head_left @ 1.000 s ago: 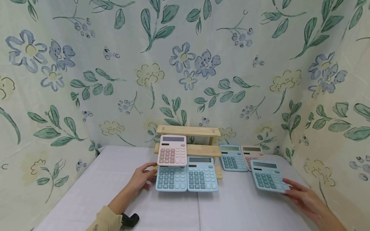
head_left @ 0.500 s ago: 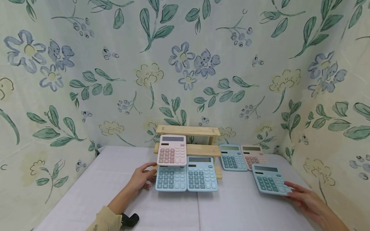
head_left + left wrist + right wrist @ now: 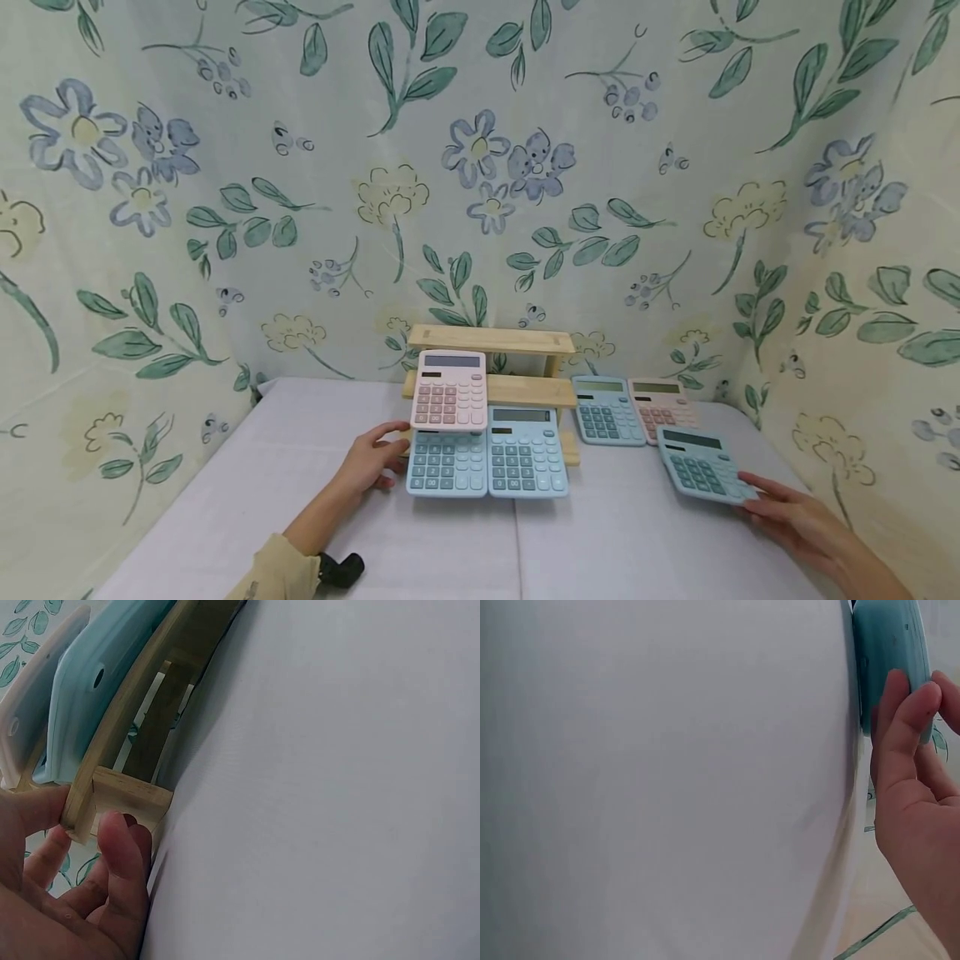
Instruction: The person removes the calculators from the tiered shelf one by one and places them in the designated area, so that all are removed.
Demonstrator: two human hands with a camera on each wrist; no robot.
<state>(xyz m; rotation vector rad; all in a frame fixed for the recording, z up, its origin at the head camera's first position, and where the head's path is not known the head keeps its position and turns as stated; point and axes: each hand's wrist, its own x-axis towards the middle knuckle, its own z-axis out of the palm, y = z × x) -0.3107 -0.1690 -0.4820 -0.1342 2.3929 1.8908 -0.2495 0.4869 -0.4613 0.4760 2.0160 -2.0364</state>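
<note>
My right hand [image 3: 798,521] grips a blue calculator [image 3: 701,467] by its lower right edge, thumb on top and fingers beneath, as the right wrist view also shows with the calculator [image 3: 889,649] near the cloth. At the left end of a tiered wooden rack [image 3: 491,337], my left hand [image 3: 367,462] pinches the end of a slat. Close up in the left wrist view, its thumb and fingers are around the wooden rack [image 3: 131,787]. A pink calculator [image 3: 450,392] leans on the rack's middle tier. Below it, two blue calculators [image 3: 528,454] stand side by side, the left one partly covered.
To the right of the rack lie another blue calculator [image 3: 606,410] and a pink calculator [image 3: 660,404], side by side. A white cloth [image 3: 600,542] covers the table. Floral curtains [image 3: 480,208] enclose the back and sides. A black object [image 3: 343,571] sits at the left wrist.
My right hand has moved the blue calculator slightly to the right and toward me, uncovering more of the pink one behind. The left hand keeps its place on the rack.
</note>
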